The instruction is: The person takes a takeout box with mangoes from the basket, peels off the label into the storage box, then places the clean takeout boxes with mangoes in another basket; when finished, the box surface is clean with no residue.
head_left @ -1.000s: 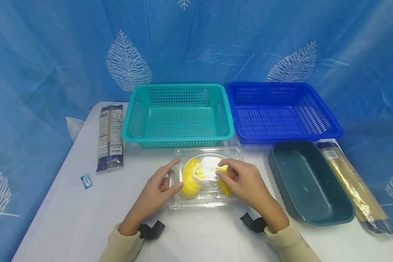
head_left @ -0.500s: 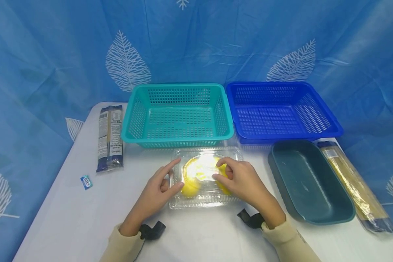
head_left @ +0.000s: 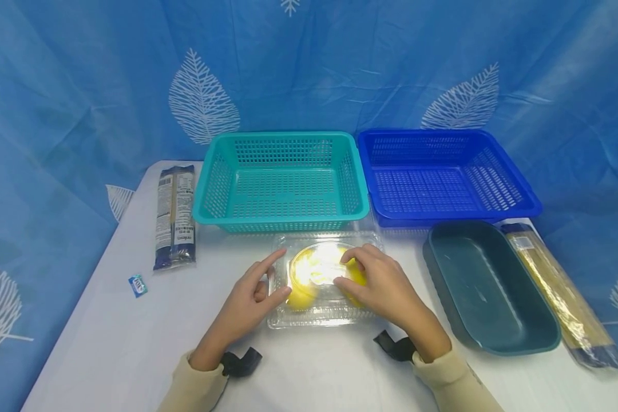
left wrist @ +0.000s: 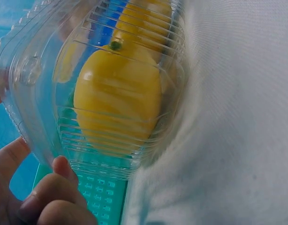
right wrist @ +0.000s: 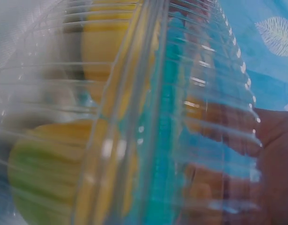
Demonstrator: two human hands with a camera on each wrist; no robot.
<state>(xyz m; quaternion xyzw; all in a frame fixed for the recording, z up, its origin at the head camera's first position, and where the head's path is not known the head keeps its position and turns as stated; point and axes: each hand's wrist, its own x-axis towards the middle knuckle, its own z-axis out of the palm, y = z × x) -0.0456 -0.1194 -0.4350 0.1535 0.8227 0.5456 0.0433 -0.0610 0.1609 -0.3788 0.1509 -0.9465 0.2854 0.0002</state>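
A clear plastic clamshell box (head_left: 319,319) sits in the middle of the table with its lid on. Yellow fruits (left wrist: 118,103) lie inside; one shows a green stem spot in the left wrist view. At the box's left edge is my left hand (head_left: 249,294), thumb and forefinger stretched out and apart, the other fingers folded, fingertips by the rim. Over the right part of the lid lies my right hand (head_left: 386,280), thumb and forefinger bent with a gap between them. Glare hides much of the lid top. The right wrist view is blurred through the plastic.
Behind the box stand a teal basket (head_left: 280,221) and a blue basket (head_left: 443,218). A dark green tub (head_left: 494,297) is on the right, beside a long pack (head_left: 561,297). To the left lie a printed pack (head_left: 175,217) and a small blue packet (head_left: 138,285).
My right hand has shifted slightly left and its thumb tip has come a little inward over the lid. The left hand and the box have hardly moved.
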